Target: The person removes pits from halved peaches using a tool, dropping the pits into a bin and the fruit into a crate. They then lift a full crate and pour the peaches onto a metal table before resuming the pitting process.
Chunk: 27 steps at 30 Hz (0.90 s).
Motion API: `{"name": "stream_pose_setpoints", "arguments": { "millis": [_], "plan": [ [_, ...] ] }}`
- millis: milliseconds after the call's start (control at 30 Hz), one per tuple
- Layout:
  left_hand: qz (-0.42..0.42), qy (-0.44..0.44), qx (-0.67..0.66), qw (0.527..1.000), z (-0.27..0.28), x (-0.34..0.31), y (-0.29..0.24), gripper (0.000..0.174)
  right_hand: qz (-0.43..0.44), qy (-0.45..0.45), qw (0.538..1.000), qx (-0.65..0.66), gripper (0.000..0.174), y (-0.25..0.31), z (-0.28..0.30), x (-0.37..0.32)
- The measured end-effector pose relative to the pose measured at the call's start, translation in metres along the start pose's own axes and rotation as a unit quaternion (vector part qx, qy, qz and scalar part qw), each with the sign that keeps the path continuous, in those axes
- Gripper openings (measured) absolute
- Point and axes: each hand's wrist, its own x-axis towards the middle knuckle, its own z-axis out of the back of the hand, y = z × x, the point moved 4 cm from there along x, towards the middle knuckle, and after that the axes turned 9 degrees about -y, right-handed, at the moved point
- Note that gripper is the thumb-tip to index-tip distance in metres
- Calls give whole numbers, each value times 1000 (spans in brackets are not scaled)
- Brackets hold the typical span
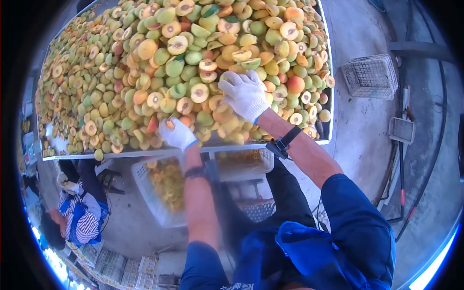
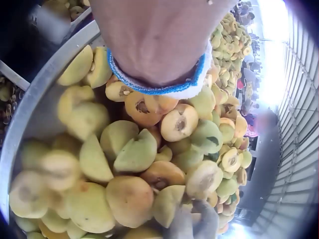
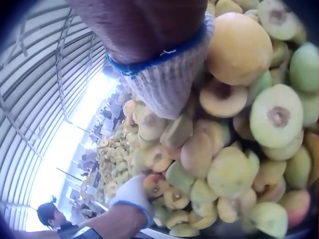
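Observation:
Halved apricots [image 1: 199, 93], green to orange and some with the pit still in, are heaped with whole ones over a metal-edged table [image 1: 121, 155]. My gloved left hand [image 1: 177, 135] is low over the heap by the near edge, with a small orange apricot piece [image 1: 170, 124] between its thumb and fingers. The left fingertips [image 2: 204, 219] curl by a pale piece in the left wrist view. Farther in and to the right, my gloved right hand [image 1: 245, 95] rests on the heap, back up, fingers loosely bent over the fruit. In the right wrist view its fingertips are hidden behind the cuff [image 3: 162, 84].
Under the near edge stand a white crate [image 1: 140, 179] of yellow fruit pieces and a second crate [image 1: 265, 162]. A white basket [image 1: 369, 77] and a smaller one [image 1: 401, 130] are on the floor at right. Another person [image 1: 84, 212] sits at lower left.

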Motion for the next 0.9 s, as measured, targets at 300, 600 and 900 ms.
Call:
{"name": "stream_pose_setpoints", "arguments": {
  "millis": [300,600,900],
  "plan": [
    [30,60,-5,998,8,-11,-7,44,-92,-99,991,-8,16,-75,16,-56],
    [-35,92,23,995,14,-12,-8,41,-165,-143,975,29,13,-99,37,-69],
    [-65,115,27,991,14,-6,0,43,-245,-179,951,59,48,-150,48,19]
  ]
}}
